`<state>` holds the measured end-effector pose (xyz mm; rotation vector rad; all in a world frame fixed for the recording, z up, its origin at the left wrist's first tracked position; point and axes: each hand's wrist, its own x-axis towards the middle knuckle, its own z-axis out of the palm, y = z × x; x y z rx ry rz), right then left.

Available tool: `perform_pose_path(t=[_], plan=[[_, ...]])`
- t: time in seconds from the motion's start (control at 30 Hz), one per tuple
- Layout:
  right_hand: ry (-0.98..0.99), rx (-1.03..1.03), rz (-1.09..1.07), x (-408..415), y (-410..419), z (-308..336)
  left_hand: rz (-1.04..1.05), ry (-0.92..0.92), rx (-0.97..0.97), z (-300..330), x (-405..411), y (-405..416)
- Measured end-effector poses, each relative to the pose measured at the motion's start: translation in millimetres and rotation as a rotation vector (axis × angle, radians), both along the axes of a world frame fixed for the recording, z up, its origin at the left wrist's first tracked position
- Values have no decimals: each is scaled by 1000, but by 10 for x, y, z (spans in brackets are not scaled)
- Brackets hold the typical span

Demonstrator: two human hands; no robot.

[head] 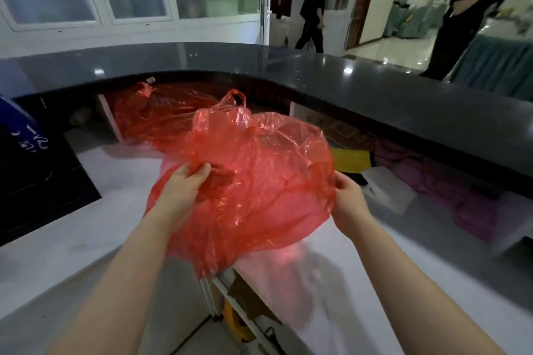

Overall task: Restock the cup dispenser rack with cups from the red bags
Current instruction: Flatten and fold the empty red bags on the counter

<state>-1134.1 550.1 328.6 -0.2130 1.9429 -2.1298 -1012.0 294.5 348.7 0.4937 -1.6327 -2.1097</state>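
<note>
At frame centre, the red bag (253, 181) is held above the white counter (86, 225); left hand (184, 190) grips its crumpled plastic, right hand (349, 199) pinches its edge (contents unclear). A second red bag (155, 115) lies behind, under the black countertop (403, 95). White writing at left is unreadable.

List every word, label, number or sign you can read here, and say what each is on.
Blue object at the left edge: white marks, perhaps characters, too blurred to read.
Red bag gripped by the left hand and right hand: no print visible.
Second red bag under the dark counter: no print visible.
Nothing else carries legible text.
</note>
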Motion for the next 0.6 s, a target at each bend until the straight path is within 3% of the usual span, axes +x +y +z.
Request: perform_pose_path(t=[0.2, 0.6], plan=[[147, -45, -257, -58, 691, 123, -104, 63, -33, 94, -263, 109], [189, 99, -424, 132, 1225, -152, -164, 8, -47, -205, -418, 422]])
